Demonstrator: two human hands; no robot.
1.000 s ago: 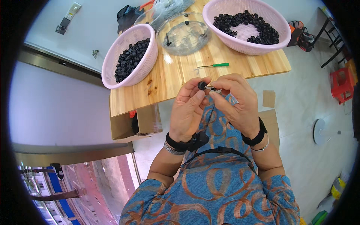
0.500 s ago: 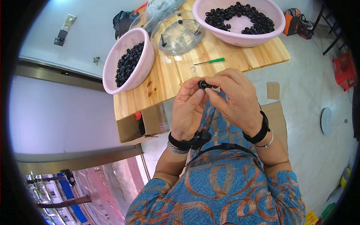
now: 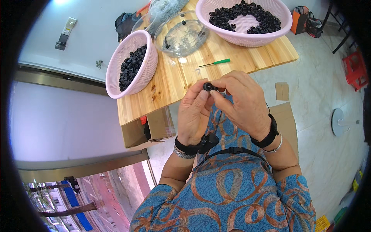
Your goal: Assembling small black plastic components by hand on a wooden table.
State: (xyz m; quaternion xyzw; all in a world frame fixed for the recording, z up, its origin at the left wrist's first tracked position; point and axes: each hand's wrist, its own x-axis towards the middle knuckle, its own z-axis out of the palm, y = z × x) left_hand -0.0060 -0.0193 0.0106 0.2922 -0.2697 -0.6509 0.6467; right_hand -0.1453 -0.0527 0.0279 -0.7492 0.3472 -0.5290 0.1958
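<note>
Between both hands, just in front of the table's near edge, is a small round black plastic part (image 3: 208, 87) with a ring-shaped face. My left hand (image 3: 195, 110) pinches it from the left between thumb and fingertips. From the right, the thumb and forefinger of my right hand (image 3: 241, 96) close on its other side. My fingers partly cover it, so I cannot tell whether it is one piece or two. Beyond the hands, a screwdriver (image 3: 221, 61) with a green handle and thin shaft lies on the wooden table (image 3: 174, 81).
A pink basket (image 3: 150, 63) of black parts stands at the table's left. Another pink basket (image 3: 247, 38) with similar parts is at the back right. Between them sits a clear round tray (image 3: 179, 40) with a few black pieces. A cardboard box (image 3: 160, 123) stands below the table.
The black part is turned slightly, its ring-shaped face now showing more upward. Both hands keep their grip in nearly the same place. The view has shifted a little.
</note>
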